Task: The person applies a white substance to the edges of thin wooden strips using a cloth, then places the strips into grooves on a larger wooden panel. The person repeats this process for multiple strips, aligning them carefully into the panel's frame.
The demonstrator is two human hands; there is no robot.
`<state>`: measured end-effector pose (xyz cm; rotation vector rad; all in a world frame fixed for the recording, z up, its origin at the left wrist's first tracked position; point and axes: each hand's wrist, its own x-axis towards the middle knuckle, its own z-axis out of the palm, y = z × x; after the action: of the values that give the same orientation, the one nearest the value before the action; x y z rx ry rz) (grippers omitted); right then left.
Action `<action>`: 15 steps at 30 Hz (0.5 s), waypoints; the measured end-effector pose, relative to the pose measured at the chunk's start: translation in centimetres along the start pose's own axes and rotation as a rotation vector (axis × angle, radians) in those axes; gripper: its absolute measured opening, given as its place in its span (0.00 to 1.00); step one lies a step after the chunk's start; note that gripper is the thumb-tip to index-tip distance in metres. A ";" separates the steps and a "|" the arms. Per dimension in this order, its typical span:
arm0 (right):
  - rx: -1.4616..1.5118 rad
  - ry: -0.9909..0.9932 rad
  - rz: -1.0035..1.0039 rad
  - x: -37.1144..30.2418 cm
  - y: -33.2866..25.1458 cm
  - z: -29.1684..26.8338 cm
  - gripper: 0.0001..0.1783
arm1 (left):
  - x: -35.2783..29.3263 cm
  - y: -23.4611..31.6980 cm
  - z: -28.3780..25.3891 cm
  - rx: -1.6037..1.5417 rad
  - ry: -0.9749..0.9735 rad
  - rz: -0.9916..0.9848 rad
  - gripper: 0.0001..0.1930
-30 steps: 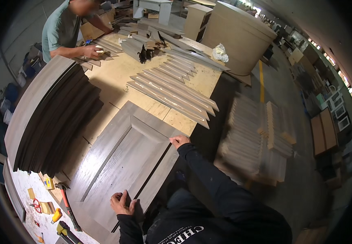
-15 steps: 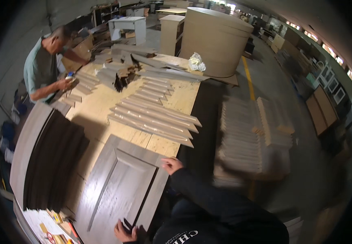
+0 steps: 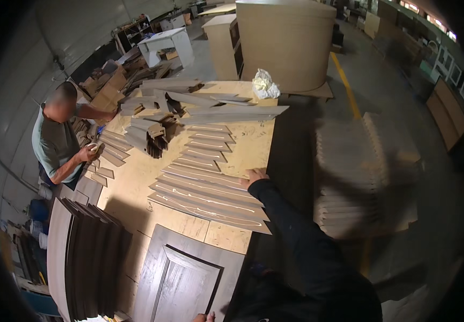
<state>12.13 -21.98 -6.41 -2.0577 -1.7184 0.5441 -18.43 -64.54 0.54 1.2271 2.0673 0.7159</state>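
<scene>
A grey-brown wooden cabinet door (image 3: 189, 287) with a raised centre panel lies on the near end of the table. My left hand (image 3: 205, 317) shows only in part at the lower edge, against the door; most of its fingers are cut off. Farther up, my right hand (image 3: 254, 178) reaches across the table's right edge. Its fingers close at the right end of the uppermost long wood strip (image 3: 202, 177). Several such strips with pointed ends lie side by side, pale beads of glue along them. Shorter glued strips (image 3: 207, 145) lie beyond.
Stacked curved panels (image 3: 95, 263) stand at left. Across the table (image 3: 127, 190) a co-worker (image 3: 60, 134) handles small strips. Loose offcuts (image 3: 151, 129) and crumpled plastic (image 3: 264, 85) lie at the far end. A pallet of stacked pieces (image 3: 350, 177) sits to the right.
My right hand has left the door's upper right corner and reached forward to the long strips. My left hand stays by the door. The view has shifted, with the door lower in it.
</scene>
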 end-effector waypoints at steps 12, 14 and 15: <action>0.030 -0.235 -0.013 7.9 -7.6 5.0 0.39 | -2.9 -1.5 3.8 -0.159 0.198 -0.315 0.14; 0.037 -0.198 -0.026 8.5 -8.8 5.9 0.41 | -2.9 -0.8 4.2 -0.206 0.199 -0.317 0.14; 0.023 -0.178 -0.042 8.5 -9.6 5.9 0.41 | -2.4 1.9 3.7 -0.211 0.200 -0.315 0.14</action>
<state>2.46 -11.76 -6.58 -2.0039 -1.8408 0.7503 -13.73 -65.42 0.03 0.7165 2.2117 0.9063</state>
